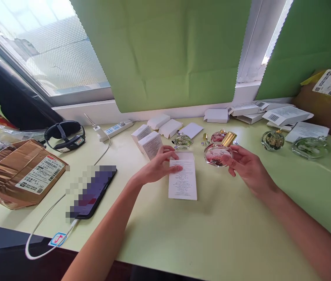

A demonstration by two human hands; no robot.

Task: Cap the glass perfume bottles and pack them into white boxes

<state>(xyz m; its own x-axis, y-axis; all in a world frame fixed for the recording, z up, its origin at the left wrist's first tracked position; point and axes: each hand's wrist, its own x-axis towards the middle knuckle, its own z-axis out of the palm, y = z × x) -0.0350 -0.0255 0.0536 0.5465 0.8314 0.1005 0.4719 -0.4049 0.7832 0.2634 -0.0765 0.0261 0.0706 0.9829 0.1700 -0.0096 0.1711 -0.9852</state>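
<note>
A round glass perfume bottle (pixel 212 155) with a gold cap and pink contents is pinched in my right hand (pixel 245 166), raised above the table and tilted. Beside it, a white printed carton (pixel 183 185) lies flat with its far end flap showing. My left hand (pixel 162 166) grips the carton's far left part, thumb on the printed face and fingers at the flap. Just behind stand two white cartons (pixel 150 144). A clear bottle with green contents (pixel 183 141) and another pink bottle (pixel 218 136) are past my hands.
Flattened white cartons (pixel 288 115) are piled at the back right, near two glass bottles (pixel 311 148). On the left are a phone (pixel 98 195) on a white cable, a brown cardboard parcel (pixel 22 175), a black headset (pixel 66 136) and a power strip (pixel 117 130).
</note>
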